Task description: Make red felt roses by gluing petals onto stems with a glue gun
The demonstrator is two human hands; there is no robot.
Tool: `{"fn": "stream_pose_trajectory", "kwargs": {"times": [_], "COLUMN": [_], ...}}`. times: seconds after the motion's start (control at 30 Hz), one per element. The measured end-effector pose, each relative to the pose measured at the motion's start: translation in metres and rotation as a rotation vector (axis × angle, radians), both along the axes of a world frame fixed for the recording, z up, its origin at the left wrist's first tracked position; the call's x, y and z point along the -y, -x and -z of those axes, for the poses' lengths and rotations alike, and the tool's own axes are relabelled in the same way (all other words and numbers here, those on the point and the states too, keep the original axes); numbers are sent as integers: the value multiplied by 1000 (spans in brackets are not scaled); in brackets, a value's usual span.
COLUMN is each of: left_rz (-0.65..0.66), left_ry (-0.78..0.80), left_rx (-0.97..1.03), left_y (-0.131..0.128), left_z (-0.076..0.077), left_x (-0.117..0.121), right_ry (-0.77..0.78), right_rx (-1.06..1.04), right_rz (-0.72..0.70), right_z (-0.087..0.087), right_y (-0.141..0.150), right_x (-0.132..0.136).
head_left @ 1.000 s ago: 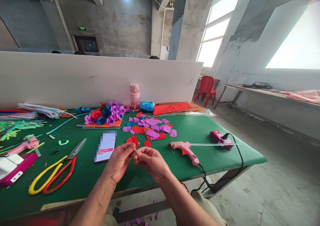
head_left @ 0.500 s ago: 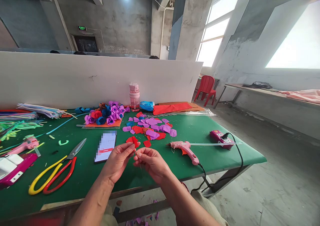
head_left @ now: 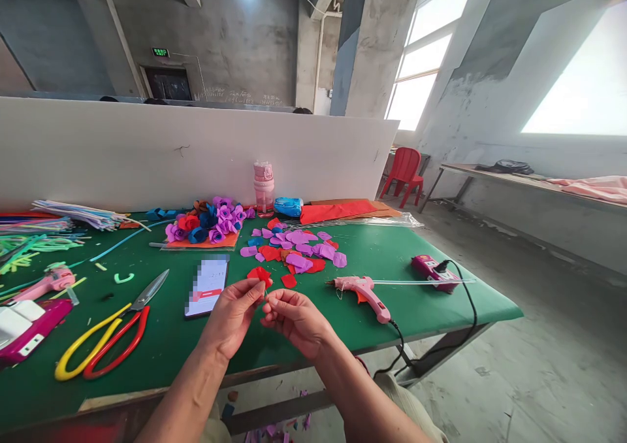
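Observation:
Both my hands meet over the near edge of the green table (head_left: pixel 426 302). My left hand (head_left: pixel 234 317) pinches a small red petal piece (head_left: pixel 259 276) between thumb and fingertips. My right hand (head_left: pixel 294 317) is closed in a pinch right beside it, fingertips touching the same red piece at its base. A thin stem seems to run under the petal, mostly hidden by my fingers. Just beyond lie loose purple and red petals (head_left: pixel 296 250) and a pink glue gun (head_left: pixel 365 293).
A phone (head_left: pixel 207 285) lies left of my hands, and yellow and red scissors (head_left: pixel 105 338) lie farther left. Finished paper roses (head_left: pixel 208 224), a pink bottle (head_left: pixel 263 188), red sheets (head_left: pixel 337 211) and pipe cleaners (head_left: pixel 44 234) line the back. A power strip (head_left: pixel 434 272) sits at right.
My hands stay in the same spot; the fingers have shifted slightly around the red piece, which now shows more above my left fingertips.

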State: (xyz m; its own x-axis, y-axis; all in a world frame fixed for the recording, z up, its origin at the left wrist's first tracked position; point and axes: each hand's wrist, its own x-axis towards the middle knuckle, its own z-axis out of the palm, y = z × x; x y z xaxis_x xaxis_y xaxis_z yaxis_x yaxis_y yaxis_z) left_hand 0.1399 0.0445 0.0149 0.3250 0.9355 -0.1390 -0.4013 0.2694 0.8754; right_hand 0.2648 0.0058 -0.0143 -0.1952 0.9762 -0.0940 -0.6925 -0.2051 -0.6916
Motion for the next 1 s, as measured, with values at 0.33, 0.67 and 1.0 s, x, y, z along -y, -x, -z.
{"fn": "stream_pose_trajectory", "kwargs": {"times": [0.33, 0.67, 1.0], "left_rz": [25, 33, 77], "left_ry": [1, -10, -43], "left_rx": [9, 20, 15], "left_y": [3, 2, 4], "left_z": [4, 6, 7], "left_x": [-2, -3, -5], "right_ry": [-5, -12, -141], "right_rx": [-10, 11, 218], "right_rz": [-25, -30, 125], "right_z": [3, 5, -3], "right_y": [0, 1, -1], "right_x": [-1, -1, 1]}}
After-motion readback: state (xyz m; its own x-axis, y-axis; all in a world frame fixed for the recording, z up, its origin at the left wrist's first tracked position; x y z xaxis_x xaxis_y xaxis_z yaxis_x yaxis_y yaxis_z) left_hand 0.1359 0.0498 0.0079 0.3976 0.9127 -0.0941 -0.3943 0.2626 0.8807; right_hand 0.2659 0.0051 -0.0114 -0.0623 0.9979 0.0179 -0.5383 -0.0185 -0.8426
